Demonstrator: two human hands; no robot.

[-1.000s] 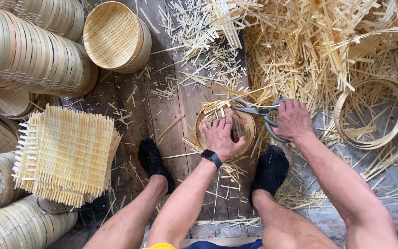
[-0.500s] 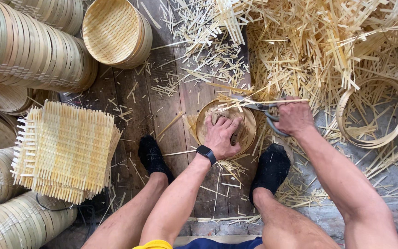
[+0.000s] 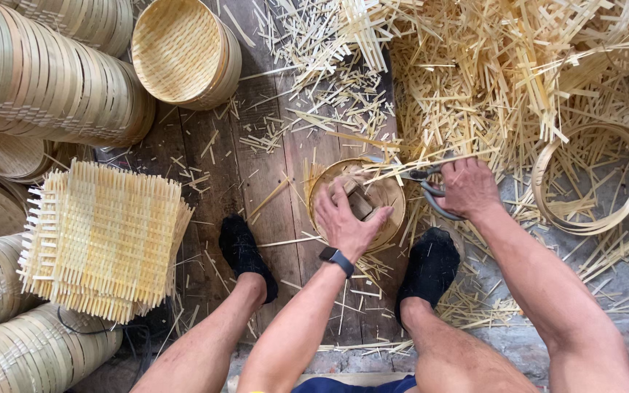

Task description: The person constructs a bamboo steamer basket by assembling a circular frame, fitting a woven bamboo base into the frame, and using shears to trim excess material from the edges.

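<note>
My left hand presses a wood block into the round bamboo tray; right hand, at 3 o'clock, fingers closed on grey-handled scissors at its rim.

Showing just one screen – a small dark rectangular smartwatch face, lying blank on a black band around the left wrist, just below the hand, near the middle of the view. Seeing no packages, labels or signs anywhere among the bamboo – nothing printed, wrapped or posted.
</note>
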